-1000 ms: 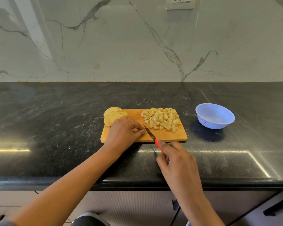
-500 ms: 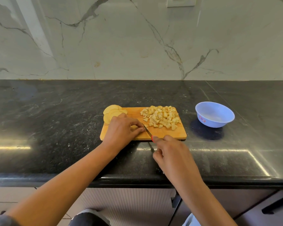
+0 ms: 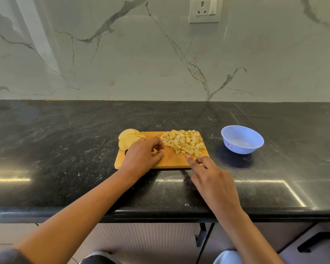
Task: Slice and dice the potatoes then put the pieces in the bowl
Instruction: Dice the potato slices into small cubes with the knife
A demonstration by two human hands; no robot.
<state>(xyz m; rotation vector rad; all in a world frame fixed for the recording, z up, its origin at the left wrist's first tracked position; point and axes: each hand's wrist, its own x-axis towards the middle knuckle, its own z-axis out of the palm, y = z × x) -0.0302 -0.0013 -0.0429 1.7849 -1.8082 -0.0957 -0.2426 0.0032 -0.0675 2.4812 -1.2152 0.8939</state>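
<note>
On black counter [image 3: 65,149] below marble wall [image 3: 141,63]: board [image 3: 171,161] with slices [image 3: 128,139] left, dice [image 3: 185,141] right; bowl [image 3: 236,149] apart, right. Curled on board, left hand [image 3: 141,157]; loosely spread at near edge, right hand [image 3: 211,178]; holds unclear.

My left grip [image 3: 141,157] covers the near edges of the pale round potato slices [image 3: 127,136] and hides whatever lies under its curled fingers. The red speck [image 3: 186,156] at my right grip [image 3: 211,176] is too blurred to identify. The red label [image 3: 228,144] on the light-blue plastic bowl [image 3: 243,149] is too small to read.
</note>
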